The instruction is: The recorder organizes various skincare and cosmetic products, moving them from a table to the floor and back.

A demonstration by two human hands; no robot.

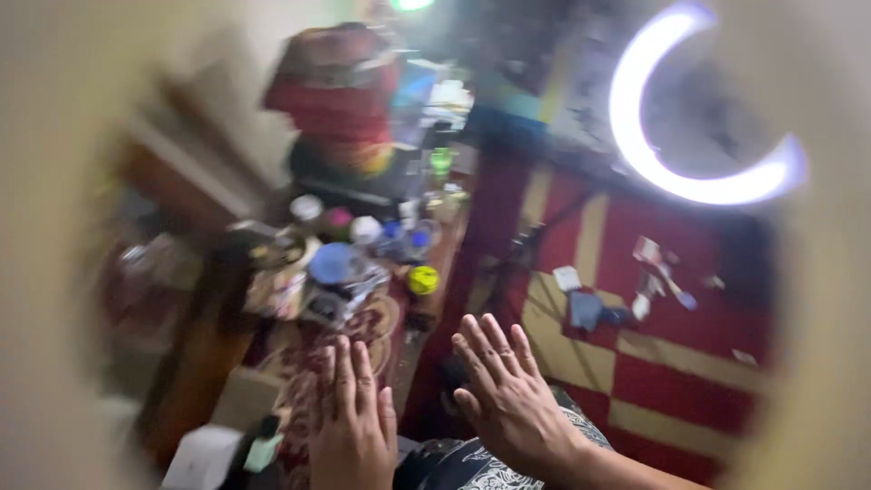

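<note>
From my remote seat the head view is smeared and tilted, so I read it with care. My left hand (352, 419) and my right hand (506, 392) are both raised in front of me, palms away, fingers stretched and spread, holding nothing; they sit side by side with a clear gap between them and touch no object that I can make out. The nearest thing to the left hand is the patterned cloth (363, 328) on the low table (195, 363), just beyond its fingertips, and on that cloth stands a crowd of small things: a blue lid or dish (334, 262), a yellow-green ball-like object (423, 279), and several small pots too blurred to name. The right hand hovers over the dark gap beside the table, with the red-and-cream checked floor (676, 363) past it and a few scraps of paper (651, 259) lying well apart. A ring light (689, 177) glares at upper right. As I judge it, the risk is the blur: with the view swinging, a reach toward the clutter could land off target and knock the small pots over or sweep the ball-like object off the edge, and the glare may hide edges from me.
</note>
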